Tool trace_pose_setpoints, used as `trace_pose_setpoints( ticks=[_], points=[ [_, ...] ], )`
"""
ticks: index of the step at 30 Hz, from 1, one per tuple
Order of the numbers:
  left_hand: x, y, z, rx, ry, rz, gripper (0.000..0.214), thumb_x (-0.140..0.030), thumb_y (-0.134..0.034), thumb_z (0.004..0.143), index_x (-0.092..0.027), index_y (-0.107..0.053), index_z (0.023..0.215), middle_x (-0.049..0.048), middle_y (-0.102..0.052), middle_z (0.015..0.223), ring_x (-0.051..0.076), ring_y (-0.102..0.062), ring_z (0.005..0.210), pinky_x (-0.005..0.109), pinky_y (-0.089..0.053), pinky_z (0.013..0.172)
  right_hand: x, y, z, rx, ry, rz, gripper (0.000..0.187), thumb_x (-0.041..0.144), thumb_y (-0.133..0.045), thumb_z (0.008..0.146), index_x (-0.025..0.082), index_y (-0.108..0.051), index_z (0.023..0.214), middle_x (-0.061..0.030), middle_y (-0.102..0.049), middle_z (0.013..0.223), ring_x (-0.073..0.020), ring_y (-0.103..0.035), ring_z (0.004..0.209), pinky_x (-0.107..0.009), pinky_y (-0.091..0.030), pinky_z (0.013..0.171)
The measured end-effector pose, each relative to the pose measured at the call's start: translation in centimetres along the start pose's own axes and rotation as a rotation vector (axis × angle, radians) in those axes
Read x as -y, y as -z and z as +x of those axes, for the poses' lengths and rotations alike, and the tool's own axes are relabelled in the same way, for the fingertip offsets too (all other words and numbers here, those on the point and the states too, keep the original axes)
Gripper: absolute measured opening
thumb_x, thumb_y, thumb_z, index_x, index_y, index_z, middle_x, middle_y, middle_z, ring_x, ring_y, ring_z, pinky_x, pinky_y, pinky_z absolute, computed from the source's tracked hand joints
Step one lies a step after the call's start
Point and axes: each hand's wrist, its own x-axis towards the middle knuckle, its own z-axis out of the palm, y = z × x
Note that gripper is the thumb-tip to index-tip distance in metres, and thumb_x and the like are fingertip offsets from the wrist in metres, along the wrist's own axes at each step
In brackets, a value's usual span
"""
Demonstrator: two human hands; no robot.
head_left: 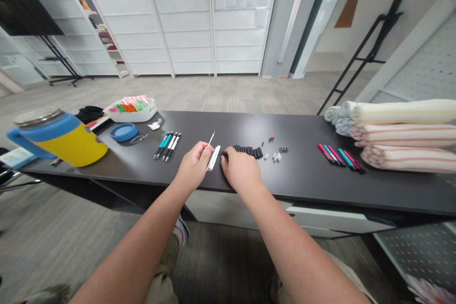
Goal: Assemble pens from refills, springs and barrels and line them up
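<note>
The left hand (194, 161) grips 1 slim white rod (212, 138), long axis pointing forward and leaning right. The row of black sleeves (248, 151) lies on the counter (199, 124), to the right of that rod and running left to right. The right hand (241, 167) is nearer, its fingers at the row's left end; whether they grasp 1 cannot be told. Loose white refills (214, 157) lie between the 2 hands.

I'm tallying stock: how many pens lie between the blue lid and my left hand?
4, side by side: two teal pens on the left, two white pens on the right, nearer your left hand. None looks hidden.
</note>
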Motion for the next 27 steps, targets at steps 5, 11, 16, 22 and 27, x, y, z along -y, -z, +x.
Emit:
trace_pose_setpoints(
  ticks=[5, 11, 16, 22, 27],
  points=[
    [0.0, 0.1, 0.1, 0.006, -0.004, 0.018, 0.035, -0.050, -0.046, 0.103, -0.021, -0.065, 0.096, -0.0004, -0.062, 0.075, 0.016, -0.055, 0.066, 0.027, -0.044, 0.063, 0.0, 0.1, -0.1, 0.002, -0.004, 0.015, 0.026, 0.040, -0.051, 0.105, 0.021, -0.064, 0.117, -0.0128, -0.078, 0.095, -0.0308, -0.078, 0.088, -0.038, -0.056, 0.077],
    [-0.2, 0.4, -0.1, 0.050, -0.030, 0.084, 0.033, -0.048, -0.044, 0.106, -0.022, -0.063, 0.096, -0.0015, -0.062, 0.076, 0.016, -0.057, 0.069, 0.028, -0.042, 0.066, -0.2, 0.1, -0.5, -0.006, -0.003, 0.027, 0.025, 0.041, -0.056, 0.103, 0.019, -0.063, 0.113, -0.0132, -0.078, 0.095, -0.0302, -0.078, 0.087, -0.037, -0.056, 0.077],
    [-0.6, 0.5, -0.4, 0.081, -0.082, 0.173, 0.032, -0.046, -0.044, 0.107, -0.022, -0.063, 0.095, -0.0020, -0.065, 0.079, 0.017, -0.059, 0.074, 0.028, -0.041, 0.070, -0.9, 0.2, -1.4, -0.022, 0.014, 0.040, 0.027, 0.041, -0.054, 0.103, 0.019, -0.064, 0.113, -0.0122, -0.079, 0.094, -0.0310, -0.078, 0.086, -0.037, -0.055, 0.075],
    [-0.9, 0.4, -0.4, 0.155, -0.134, 0.183, 0.032, -0.045, -0.051, 0.104, -0.021, -0.069, 0.094, -0.0002, -0.071, 0.085, 0.018, -0.063, 0.080, 0.028, -0.043, 0.073, -2.6, 0.0, -2.8, -0.152, 0.125, 0.118, 0.028, 0.042, -0.054, 0.104, 0.020, -0.065, 0.118, -0.0081, -0.080, 0.091, -0.0261, -0.077, 0.080, -0.033, -0.050, 0.070],
    [-1.9, 0.5, -0.7, 0.245, -0.139, 0.196, 0.037, -0.046, -0.055, 0.100, -0.019, -0.066, 0.079, -0.0017, -0.064, 0.072, 0.016, -0.057, 0.072, 0.027, -0.039, 0.067, -3.7, -0.8, -3.2, -0.333, 0.286, 0.170, 0.026, 0.041, -0.057, 0.102, 0.020, -0.067, 0.114, -0.0031, -0.078, 0.082, -0.0195, -0.073, 0.067, -0.030, -0.042, 0.062]
  ],
)
